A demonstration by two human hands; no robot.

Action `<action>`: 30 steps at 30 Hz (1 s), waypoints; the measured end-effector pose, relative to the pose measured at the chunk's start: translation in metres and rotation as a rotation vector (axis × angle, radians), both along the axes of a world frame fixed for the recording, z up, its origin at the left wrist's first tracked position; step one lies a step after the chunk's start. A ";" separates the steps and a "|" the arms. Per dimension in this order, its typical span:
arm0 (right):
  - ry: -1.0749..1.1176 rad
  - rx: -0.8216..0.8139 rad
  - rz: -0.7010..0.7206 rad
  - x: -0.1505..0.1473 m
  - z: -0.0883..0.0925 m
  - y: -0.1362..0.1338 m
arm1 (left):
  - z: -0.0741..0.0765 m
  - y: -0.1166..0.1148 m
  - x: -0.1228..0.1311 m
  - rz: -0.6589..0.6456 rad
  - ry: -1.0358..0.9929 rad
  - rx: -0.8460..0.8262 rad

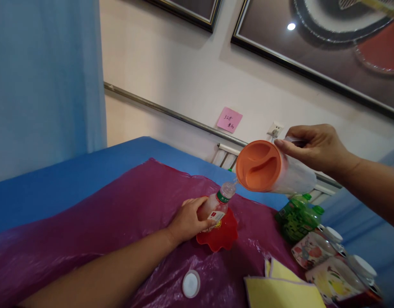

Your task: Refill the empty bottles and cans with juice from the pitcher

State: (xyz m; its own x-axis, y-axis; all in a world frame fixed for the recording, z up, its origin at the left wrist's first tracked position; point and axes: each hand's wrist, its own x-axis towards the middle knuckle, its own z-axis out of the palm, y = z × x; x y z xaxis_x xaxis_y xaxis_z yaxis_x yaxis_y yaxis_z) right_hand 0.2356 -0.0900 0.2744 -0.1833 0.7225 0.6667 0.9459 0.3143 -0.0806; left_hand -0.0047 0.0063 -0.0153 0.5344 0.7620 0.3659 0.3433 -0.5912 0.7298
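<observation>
My right hand (319, 147) grips the handle of a clear plastic pitcher (295, 174) with an orange lid (258, 166). The pitcher is tipped left, and water runs from its spout into the open mouth of a clear bottle (221, 201). My left hand (189, 220) is wrapped round that bottle, which leans slightly and has a green band and a white-and-red label. Under the bottle is a red dish (221, 237) with a scalloped rim. A white cap (191, 284) lies on the purple plastic sheet nearer to me.
Yellow cloths (283, 291) lie at the front right. Beside them stand glass jars (334, 280) with white lids and green bottles (299, 218). The purple sheet (120, 214) covers a blue surface (126, 158). A metal rail (171, 113) runs along the wall.
</observation>
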 end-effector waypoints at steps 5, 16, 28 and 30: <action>-0.013 -0.011 -0.001 0.001 0.000 0.000 | -0.001 0.001 0.000 -0.008 -0.001 -0.005; -0.031 -0.014 0.007 0.001 -0.001 0.001 | 0.000 0.001 0.000 -0.010 -0.003 -0.009; -0.042 -0.094 0.001 0.000 -0.007 0.007 | 0.002 -0.002 -0.001 0.003 0.012 -0.006; -0.049 -0.098 0.007 0.000 -0.007 0.007 | 0.002 -0.002 -0.001 0.002 0.010 -0.001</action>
State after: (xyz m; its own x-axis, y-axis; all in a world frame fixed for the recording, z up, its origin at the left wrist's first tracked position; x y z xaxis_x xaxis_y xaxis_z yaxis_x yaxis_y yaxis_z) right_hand 0.2356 -0.0827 0.2671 -0.2194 0.7825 0.5827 0.9473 0.3138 -0.0646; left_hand -0.0054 0.0041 -0.0134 0.5362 0.7636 0.3598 0.3520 -0.5897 0.7268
